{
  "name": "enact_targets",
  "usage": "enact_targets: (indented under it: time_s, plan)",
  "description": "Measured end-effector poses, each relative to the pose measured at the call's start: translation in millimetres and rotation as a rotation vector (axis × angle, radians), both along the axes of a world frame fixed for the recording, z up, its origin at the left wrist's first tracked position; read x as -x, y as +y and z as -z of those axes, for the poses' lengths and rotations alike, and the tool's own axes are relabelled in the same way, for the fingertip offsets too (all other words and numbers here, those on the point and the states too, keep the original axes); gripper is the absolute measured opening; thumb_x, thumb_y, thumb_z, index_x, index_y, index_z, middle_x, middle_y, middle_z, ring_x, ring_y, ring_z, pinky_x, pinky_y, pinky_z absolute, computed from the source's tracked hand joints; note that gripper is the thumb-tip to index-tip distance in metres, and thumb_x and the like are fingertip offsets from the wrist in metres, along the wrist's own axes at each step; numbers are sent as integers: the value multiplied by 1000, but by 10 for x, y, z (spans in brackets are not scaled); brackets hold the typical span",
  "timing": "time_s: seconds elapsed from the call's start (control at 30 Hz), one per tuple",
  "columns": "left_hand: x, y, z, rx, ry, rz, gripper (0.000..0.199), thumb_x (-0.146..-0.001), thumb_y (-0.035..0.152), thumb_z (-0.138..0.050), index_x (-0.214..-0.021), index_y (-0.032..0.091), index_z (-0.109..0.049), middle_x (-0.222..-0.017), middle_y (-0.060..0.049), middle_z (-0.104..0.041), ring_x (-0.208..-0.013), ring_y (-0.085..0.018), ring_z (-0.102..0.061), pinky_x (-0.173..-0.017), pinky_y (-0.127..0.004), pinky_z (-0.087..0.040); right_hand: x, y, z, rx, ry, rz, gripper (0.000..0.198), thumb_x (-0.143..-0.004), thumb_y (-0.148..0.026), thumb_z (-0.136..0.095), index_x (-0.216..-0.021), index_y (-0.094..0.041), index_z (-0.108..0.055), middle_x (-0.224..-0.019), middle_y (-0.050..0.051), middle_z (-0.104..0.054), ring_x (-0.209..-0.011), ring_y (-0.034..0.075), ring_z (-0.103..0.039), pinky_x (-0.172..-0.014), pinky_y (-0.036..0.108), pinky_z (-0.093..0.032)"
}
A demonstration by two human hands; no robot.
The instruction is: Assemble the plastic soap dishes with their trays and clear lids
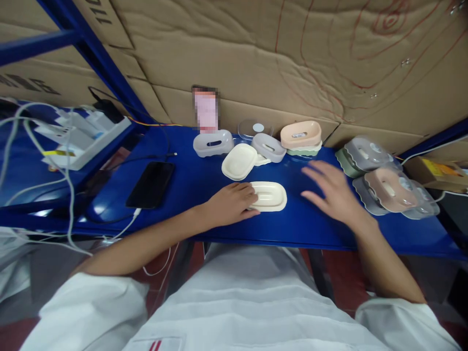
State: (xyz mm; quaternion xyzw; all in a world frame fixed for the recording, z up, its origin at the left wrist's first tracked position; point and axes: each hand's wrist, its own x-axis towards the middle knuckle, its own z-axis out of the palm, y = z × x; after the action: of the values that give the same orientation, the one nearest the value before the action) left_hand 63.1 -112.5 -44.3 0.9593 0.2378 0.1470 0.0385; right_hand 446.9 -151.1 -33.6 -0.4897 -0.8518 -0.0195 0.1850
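Observation:
In the head view a cream soap dish (270, 196) lies on the blue table in front of me. My left hand (234, 204) grips its left end, fingers over the top and thumb along the near side. To the right of the dish, my right hand (327, 191) hovers with fingers spread, holding nothing, slightly blurred. Just behind the held dish is another cream piece (239, 162), oval and shallow. Grey soap dish parts (269, 147) sit beyond it, beside a peach dish (301, 134) stacked on a green one.
Several soap boxes with clear lids (391, 189) are grouped at the right, near a cardboard box (437, 173). A black phone (150, 185) with a cable lies at the left. Another phone (205, 109) leans against the cardboard wall. White cables and a power strip (87, 141) occupy the far left.

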Motion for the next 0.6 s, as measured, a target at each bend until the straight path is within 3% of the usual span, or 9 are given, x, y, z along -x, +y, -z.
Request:
enact_targets:
  time_s: [0.1,0.2,0.37,0.53,0.6]
  plan:
    - [-114,275,26,36,-47,-6,21,-109,36,-57,-110,20,-70,-127,-14,-71,-118,-30,-71,-105,-46,-56,583,252,123,125,-73,-262,69,-104,-62,-58,-167,-38,-43,-162,9,-57,-152,36,-51,-125,63,-42]
    - [-80,481,113,-9,-144,-159,25,-109,33,-53,-122,21,-70,-147,-17,-62,-135,-35,-61,-112,-53,-49,883,341,230,166,-74,-378,64,-106,-60,-58,-162,-29,-53,-152,13,-66,-146,34,-57,-121,56,-48]
    - [53,564,252,-31,-129,-390,40,-105,46,-60,-132,17,-68,-146,-20,-62,-137,-42,-57,-112,-60,-45,893,301,291,175,-18,-351,64,-107,-57,-59,-163,-29,-51,-158,12,-62,-152,33,-53,-122,55,-48]
    - [67,561,240,33,-77,-441,31,-104,42,-64,-122,19,-74,-141,-17,-65,-124,-38,-64,-106,-56,-50,811,302,319,186,1,-299,63,-107,-55,-60,-164,-33,-49,-162,12,-58,-153,36,-51,-125,61,-44]
    - [79,575,213,56,-64,-429,26,-105,38,-62,-118,20,-75,-141,-15,-64,-124,-35,-65,-105,-53,-52,803,315,332,200,33,-264,70,-106,-56,-60,-169,-32,-41,-167,14,-52,-156,37,-48,-125,61,-44]
